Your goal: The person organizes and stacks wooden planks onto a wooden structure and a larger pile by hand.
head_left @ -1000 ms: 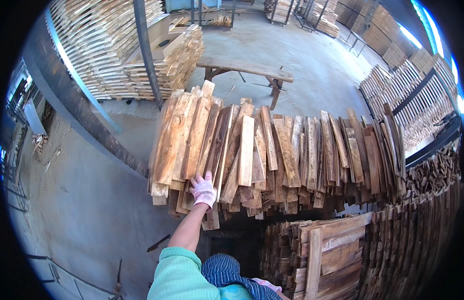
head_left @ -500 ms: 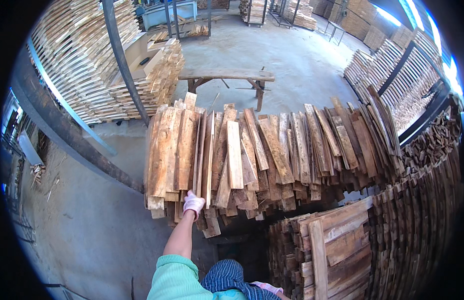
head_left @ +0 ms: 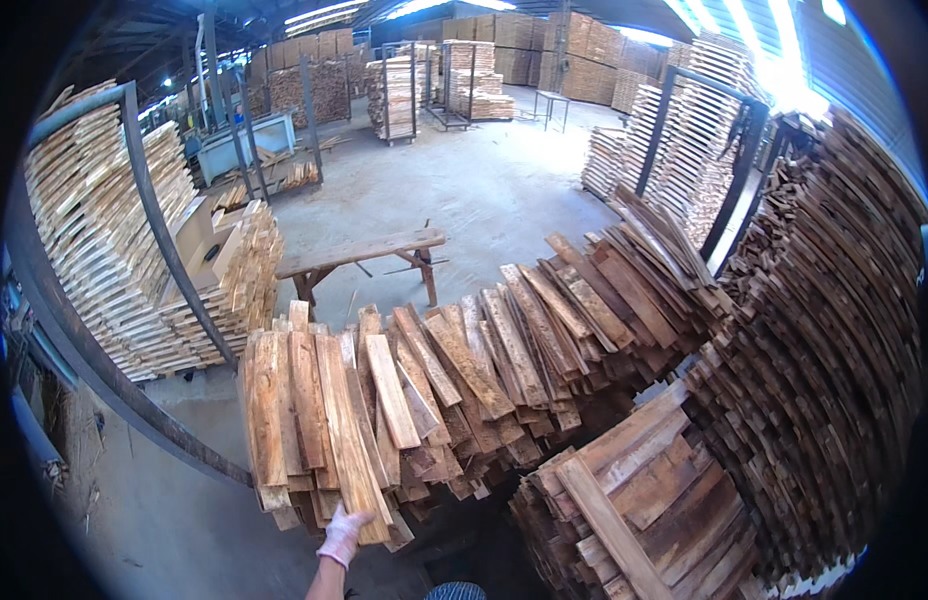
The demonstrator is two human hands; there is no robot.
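My left hand (head_left: 343, 536), in a pale pink-white glove, grips the near end of a long wooden board (head_left: 350, 440). The thumb lies over the board's near end; the fingers beneath are partly hidden. This board lies flat on a long row of rough boards (head_left: 474, 375), overlapping one another and pointing away from me. Beside it on the right, a shorter, paler board (head_left: 392, 390) rests on top of the row. My right hand is out of view.
At right stands a tall stack of dark boards (head_left: 804, 400), with a lower stack (head_left: 624, 500) before it. Beyond the row is a wooden bench (head_left: 364, 252). A curved dark metal frame (head_left: 94, 345) and pale stacked slats (head_left: 104, 250) stand at left, with an open cardboard box (head_left: 199, 250).
The view has tilted up and turned right. The board at my left hand stood on its edge and now lies flat, its broad face up. My right glove has left the view.
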